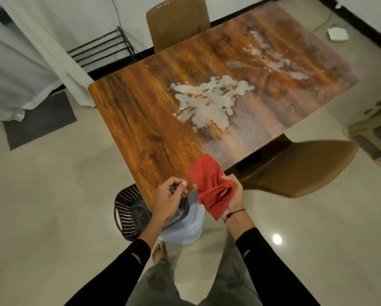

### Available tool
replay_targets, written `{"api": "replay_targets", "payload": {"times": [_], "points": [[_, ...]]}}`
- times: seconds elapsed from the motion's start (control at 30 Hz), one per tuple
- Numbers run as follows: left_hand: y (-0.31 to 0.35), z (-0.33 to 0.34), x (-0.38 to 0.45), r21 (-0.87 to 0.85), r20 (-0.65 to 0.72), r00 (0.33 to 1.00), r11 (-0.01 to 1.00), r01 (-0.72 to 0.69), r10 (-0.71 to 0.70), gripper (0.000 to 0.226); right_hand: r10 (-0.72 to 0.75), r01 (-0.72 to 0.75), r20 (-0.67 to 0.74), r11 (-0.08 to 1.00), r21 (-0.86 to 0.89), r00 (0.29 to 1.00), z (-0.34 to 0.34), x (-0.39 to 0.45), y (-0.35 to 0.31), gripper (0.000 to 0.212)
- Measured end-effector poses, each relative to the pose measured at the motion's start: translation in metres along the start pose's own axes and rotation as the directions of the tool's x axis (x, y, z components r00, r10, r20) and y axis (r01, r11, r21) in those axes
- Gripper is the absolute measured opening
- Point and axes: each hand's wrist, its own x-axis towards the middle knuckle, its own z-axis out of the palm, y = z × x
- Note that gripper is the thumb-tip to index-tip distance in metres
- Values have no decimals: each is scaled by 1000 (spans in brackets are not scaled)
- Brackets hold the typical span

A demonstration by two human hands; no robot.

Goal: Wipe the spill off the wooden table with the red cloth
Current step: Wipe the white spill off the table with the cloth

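Note:
The wooden table stretches away from me, its near corner just in front of my hands. A whitish spill spreads across its middle, with a second streaky patch farther back. My right hand grips the folded red cloth above the table's near corner; one end of the cloth hangs below my palm. My left hand hovers just left of the cloth with its fingers loosely curled, holding nothing.
A brown chair stands at the far side and another at the right side. A dark striped basket with a pale bag sits on the floor under the near corner. White curtains and a grey mat lie left.

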Motion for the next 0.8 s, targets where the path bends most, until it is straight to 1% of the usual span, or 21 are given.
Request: {"api": "replay_targets", "payload": {"times": [0.03, 0.1, 0.13, 0.17, 0.27, 0.37, 0.43, 0.47, 0.53, 0.57, 0.6, 0.63, 0.67, 0.7, 0.73, 0.77, 0.8], "points": [[0, 10, 4, -20, -40, 999, 1000, 12, -13, 11, 32, -32, 26, 999, -19, 999, -3, 7, -14, 28], [0, 29, 11, -48, -132, 991, 998, 29, -35, 10, 159, -153, 78, 985, -76, 984, -10, 23, -42, 59], [-1, 39, 13, -55, -172, 984, 998, 38, -47, 10, 220, -210, 110, 972, -102, 969, -12, 29, -57, 67], [-3, 50, 14, -59, -207, 977, 997, 50, -62, 10, 266, -251, 126, 960, -127, 956, -13, 34, -72, 68], [-4, 81, 15, -65, -309, 946, 995, 82, -98, 11, 335, -314, 105, 933, -177, 936, -18, 47, -112, 66], [-3, 107, 16, -88, -388, 913, 991, 102, -128, 11, 327, -300, 105, 930, -212, 939, -18, 58, -145, 78], [-2, 118, 16, -83, -429, 892, 989, 120, -144, 12, 307, -282, 65, 925, -256, 949, -18, 65, -157, 85], [-2, 121, 16, -78, -445, 883, 989, 127, -149, 12, 311, -289, 34, 914, -287, 950, -19, 71, -160, 86], [-3, 124, 20, -52, -475, 867, 989, 142, -149, 12, 316, -300, -15, 883, -362, 949, -21, 85, -159, 78], [-5, 125, 24, -43, -493, 857, 989, 144, -146, 12, 302, -282, -15, 868, -408, 953, -22, 93, -157, 72], [-6, 124, 28, -39, -514, 847, 990, 139, -139, 14, 274, -240, 4, 851, -467, 962, -23, 101, -153, 72], [-8, 123, 33, -35, -534, 836, 991, 131, -129, 18, 232, -168, 51, 824, -540, 971, -22, 107, -149, 77], [-9, 121, 39, -30, -553, 824, 992, 127, -122, 21, 178, -59, 125, 769, -637, 976, -23, 113, -144, 84], [-11, 117, 45, -25, -573, 811, 992, 124, -116, 23, 118, 90, 220, 658, -748, 968, -25, 119, -136, 88], [-15, 113, 51, -17, -595, 797, 993, 121, -107, 24, 73, 259, 337, 495, -830, 939, -29, 126, -126, 90], [-19, 109, 58, -1, -617, 782, 993, 118, -94, 23, 61, 408, 446, 309, -859, 893, -35, 133, -115, 90], [-25, 106, 65, 23, -638, 766, 992, 121, -79, 22, 61, 520, 530, 131, -844, 846, -41, 140, -102, 90]]}}
